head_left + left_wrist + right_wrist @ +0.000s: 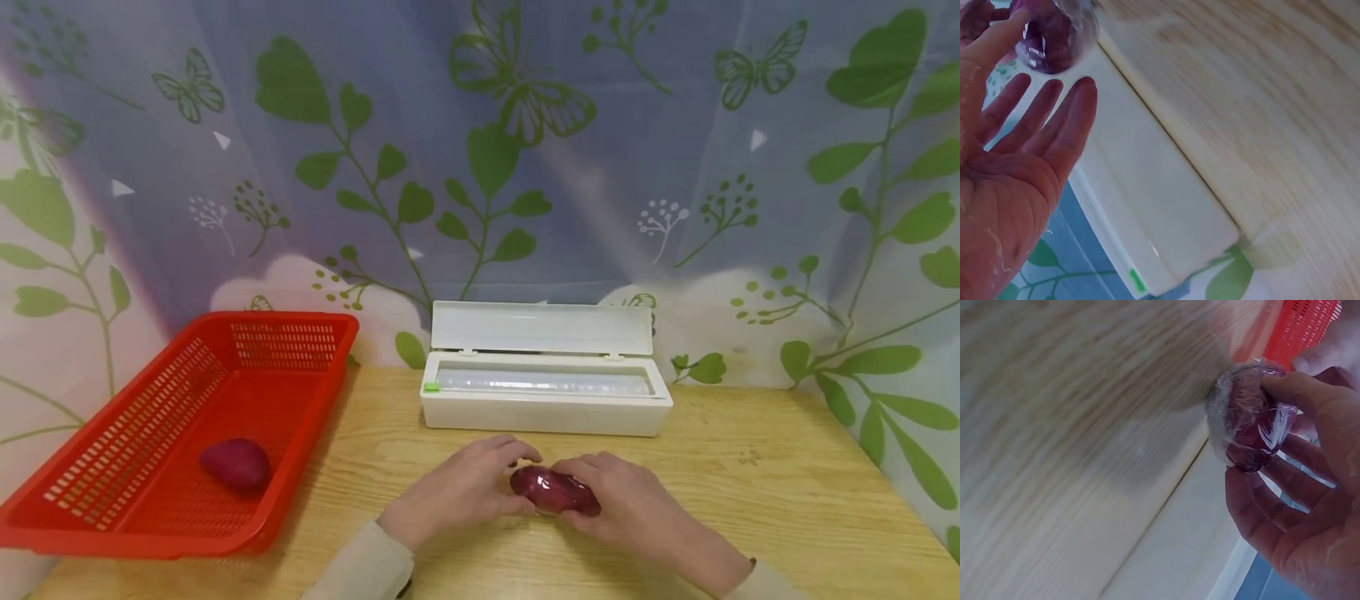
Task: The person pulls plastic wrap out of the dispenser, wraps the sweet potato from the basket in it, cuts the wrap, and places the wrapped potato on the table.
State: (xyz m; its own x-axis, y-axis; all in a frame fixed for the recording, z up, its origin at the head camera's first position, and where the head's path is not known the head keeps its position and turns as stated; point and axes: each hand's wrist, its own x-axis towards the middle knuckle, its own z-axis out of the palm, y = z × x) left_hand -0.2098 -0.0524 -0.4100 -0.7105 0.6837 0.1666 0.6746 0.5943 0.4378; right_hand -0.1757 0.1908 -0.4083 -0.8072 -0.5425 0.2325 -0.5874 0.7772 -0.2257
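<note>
A purple sweet potato (pixel 553 490) wrapped in clear cling film is held low over the wooden table, between both hands. My right hand (pixel 637 510) grips its right end, thumb on the near side and fingers on the far side. Loose, crinkled film bunches at that end in the right wrist view. At the other end is my left hand (pixel 459 490), its thumb against the film. Its other fingers stand apart from the sweet potato, loosely extended, in the left wrist view. Behind the hands sits a white cling film box (pixel 547 415), lid raised, with a film roll (pixel 543 382) inside.
To the left stands a red plastic basket (pixel 306 433) with one unwrapped purple sweet potato (pixel 237 465) in it. A green slider (pixel 432 387) is at the box's left end. A patterned curtain (pixel 600 208) hangs behind the wooden table (pixel 780 500).
</note>
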